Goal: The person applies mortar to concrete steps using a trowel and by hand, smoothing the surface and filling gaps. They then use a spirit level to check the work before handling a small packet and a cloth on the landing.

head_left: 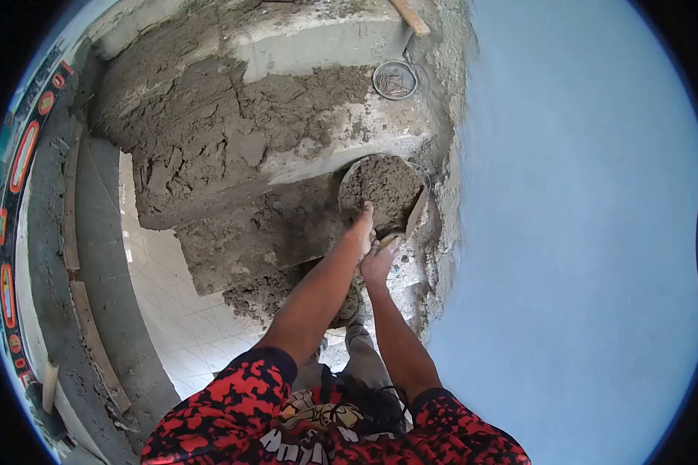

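A round bucket [344, 188] full of wet grey mortar [386, 188] stands on a step by the wall. My left hand [364, 226] is at its near rim, with a finger over the mortar and the fingers closed; part of the grip is hidden. Just right of it, my right hand [378, 262] is wrapped around a yellowish handle. That handle appears to belong to a trowel [417, 213], whose pale blade seems to lean at the bucket's right side.
Rough steps rise ahead, partly coated in spread mortar [202, 139]. A small round dish of nails or sticks [395, 80] sits higher up, near a wooden strip [409, 15]. A blue wall [574, 194] borders the right; pale floor tiles [171, 310] lie below left.
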A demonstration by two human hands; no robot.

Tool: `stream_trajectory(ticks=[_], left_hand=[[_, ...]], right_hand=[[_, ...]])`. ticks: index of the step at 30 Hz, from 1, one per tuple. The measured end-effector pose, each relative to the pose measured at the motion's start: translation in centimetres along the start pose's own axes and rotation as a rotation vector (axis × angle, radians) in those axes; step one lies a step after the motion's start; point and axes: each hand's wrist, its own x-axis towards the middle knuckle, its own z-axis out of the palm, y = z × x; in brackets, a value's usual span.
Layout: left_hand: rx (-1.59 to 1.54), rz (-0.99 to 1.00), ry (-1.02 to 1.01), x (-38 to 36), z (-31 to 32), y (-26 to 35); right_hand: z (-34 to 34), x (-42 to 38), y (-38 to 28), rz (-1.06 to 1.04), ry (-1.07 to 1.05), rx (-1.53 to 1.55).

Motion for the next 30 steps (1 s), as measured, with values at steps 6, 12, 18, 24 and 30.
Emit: stream_trajectory(ticks=[6, 12, 18, 24, 30], left_hand=[[-0.303, -0.15, -0.148, -3.8, 1.2, 0.6], [-0.371, 0.05, -0.065, -5.3, 1.7, -0.2], [-0.274, 0.034, 0.05, -4.9, 2.1, -0.7], [-0.248, 0.066, 0.015, -4.7, 2.2, -1.3], [-0.378, 0.237, 0.101, -6.2, 2.0, -4.6]], right_hand=[[-7.7, 0.4, 2.8, 0.096, -0.11, 0.732], [-11.3, -0.9, 9.1, 0.334, -0.378, 0.966], [-6.9, 2.8, 10.3, 0.426, -0.582, 1.088], [-7.9, 6.9, 11.5, 0.185, -0.336, 0.371], [-14.1, 5.5, 15.9, -0.474, -0.22, -0.095]])
